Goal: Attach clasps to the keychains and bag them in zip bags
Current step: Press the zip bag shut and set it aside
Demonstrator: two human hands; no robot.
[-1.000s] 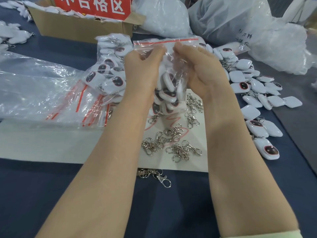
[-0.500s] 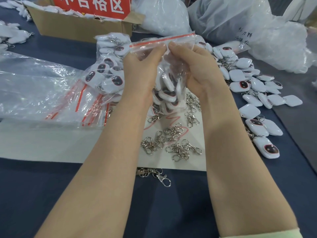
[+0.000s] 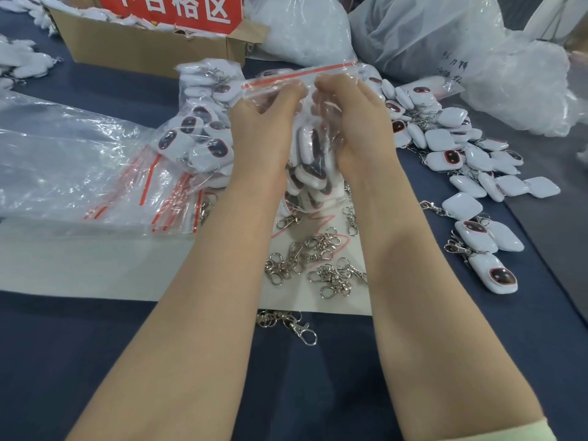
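My two hands meet at the top of one clear plastic zip bag with a red seal strip (image 3: 299,75), held up above the table. My left hand (image 3: 264,135) pinches the bag just under the strip, fingers curled in close. My right hand (image 3: 356,122) grips it the same way right beside, and the fingertips of the two hands almost touch. Inside the bag hang white rounded-square plastic keychains with dark oval faces (image 3: 313,168). I make out about five, stacked; my wrists hide the rest.

One other filled bag (image 3: 200,132) lies just left of my left hand, against a flat clear sleeve of empty zip bags (image 3: 95,173). Under my forearms, on one white paper sheet (image 3: 95,262), lies a tangle of silver metal swivel clasps (image 3: 319,249), roughly a dozen and too knotted to count exactly. One lone clasp with rings (image 3: 300,327) lies on the dark blue table (image 3: 79,361), just off the sheet's near edge.

To my right spreads a heap of loose keychains (image 3: 445,138), well over twenty. At the back stand one brown cardboard box with a red sign (image 3: 143,49) and three big translucent plastic sacks (image 3: 423,30).
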